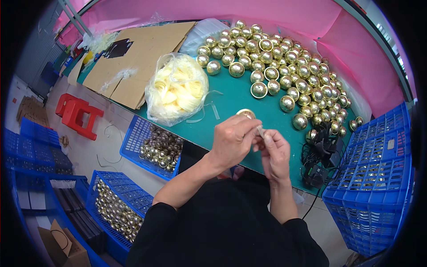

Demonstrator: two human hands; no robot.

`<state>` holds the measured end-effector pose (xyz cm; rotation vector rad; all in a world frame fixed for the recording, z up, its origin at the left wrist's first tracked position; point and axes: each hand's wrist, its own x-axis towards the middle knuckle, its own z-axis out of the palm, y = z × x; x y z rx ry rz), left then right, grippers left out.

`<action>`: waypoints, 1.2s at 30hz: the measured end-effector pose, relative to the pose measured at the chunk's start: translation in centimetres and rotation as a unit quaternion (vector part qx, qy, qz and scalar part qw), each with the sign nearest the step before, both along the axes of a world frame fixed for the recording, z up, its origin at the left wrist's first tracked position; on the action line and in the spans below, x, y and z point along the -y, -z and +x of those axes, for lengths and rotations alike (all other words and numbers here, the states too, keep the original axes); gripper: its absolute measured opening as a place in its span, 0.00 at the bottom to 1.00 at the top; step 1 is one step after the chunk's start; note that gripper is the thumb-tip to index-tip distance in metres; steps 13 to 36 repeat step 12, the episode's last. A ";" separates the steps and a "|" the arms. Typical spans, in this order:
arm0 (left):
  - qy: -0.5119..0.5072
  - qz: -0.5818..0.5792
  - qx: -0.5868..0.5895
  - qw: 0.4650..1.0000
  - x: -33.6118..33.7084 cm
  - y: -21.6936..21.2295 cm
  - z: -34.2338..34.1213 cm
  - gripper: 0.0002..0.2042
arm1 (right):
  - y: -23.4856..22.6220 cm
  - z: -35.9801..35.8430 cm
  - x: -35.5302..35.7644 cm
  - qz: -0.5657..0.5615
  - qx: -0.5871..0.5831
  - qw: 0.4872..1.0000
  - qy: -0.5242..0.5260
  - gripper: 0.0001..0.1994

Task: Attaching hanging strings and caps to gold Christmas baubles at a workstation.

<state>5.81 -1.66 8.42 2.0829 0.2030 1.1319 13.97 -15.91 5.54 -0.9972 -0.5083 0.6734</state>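
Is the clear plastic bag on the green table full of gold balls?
No, the clear plastic bag holds pale yellow pieces, while the gold balls lie loose on the green table beside it.

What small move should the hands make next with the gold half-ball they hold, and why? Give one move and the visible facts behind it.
Probably bring the small pale strip in the right hand onto the gold half-ball held by the left hand. The two hands meet over the green table, and the strip's tip sits right beside the half-ball.
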 end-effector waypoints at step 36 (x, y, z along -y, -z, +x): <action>0.221 -0.119 0.036 0.967 0.7 -0.6 -2.9 0.12 | 0.8 -0.8 -0.5 0.148 0.098 0.981 -0.078 0.23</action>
